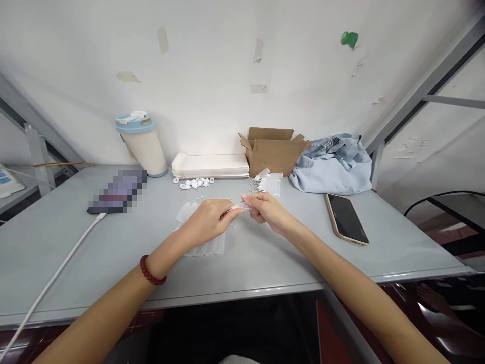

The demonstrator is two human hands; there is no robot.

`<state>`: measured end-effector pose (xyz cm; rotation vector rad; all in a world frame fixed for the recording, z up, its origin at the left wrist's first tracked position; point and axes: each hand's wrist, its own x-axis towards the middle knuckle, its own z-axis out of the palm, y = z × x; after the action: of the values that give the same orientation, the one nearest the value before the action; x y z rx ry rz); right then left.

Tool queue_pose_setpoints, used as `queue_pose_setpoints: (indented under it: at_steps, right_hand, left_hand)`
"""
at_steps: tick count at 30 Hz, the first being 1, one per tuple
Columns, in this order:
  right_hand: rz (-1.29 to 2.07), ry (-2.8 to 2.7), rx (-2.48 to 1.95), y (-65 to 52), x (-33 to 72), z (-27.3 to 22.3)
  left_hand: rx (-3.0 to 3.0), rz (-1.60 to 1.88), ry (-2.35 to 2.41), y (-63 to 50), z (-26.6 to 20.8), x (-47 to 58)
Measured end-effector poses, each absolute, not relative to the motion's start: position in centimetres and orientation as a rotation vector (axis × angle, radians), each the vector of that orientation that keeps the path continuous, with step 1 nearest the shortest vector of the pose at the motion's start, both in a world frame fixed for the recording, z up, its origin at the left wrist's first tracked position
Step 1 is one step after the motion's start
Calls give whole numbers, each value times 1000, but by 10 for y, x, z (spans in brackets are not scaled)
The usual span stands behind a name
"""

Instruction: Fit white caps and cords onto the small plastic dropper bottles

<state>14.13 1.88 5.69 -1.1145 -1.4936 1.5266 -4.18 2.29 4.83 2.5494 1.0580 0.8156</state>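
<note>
Above the middle of the grey table, my left hand (210,218) and my right hand (268,211) meet fingertip to fingertip. Both pinch a small white translucent piece (241,206) with a thin cord; its exact kind is partly hidden by the fingers. Beneath and beside my left hand lie white oval pieces with cords (185,210). A row of flat translucent pieces (210,246) shows below that hand, partly covered by it. Farther back, a small pile of similar corded white pieces (273,184) lies beyond my right hand. Several small white caps (196,183) sit to its left.
Along the wall stand a tumbler with a blue lid (146,146), a white stack of flat packets (212,166), an open cardboard box (275,157) and a light blue cloth bag (333,169). One phone (347,218) lies right; another, cabled device (117,194) lies left.
</note>
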Motion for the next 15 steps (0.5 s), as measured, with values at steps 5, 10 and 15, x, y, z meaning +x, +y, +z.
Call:
queue_pose_setpoints:
  at_steps: [5,10,15]
  right_hand:
    - [1261,-1440,-1167,31,152,57]
    - [420,-1502,-1333,60,186,48]
    - [-77,-1651,-1567,80,210,32]
  left_hand:
    - [2349,785,1198,41,57,-59]
    - [2409,671,1874,81,47,-111]
    - [2451,600,1937,100,35,-134]
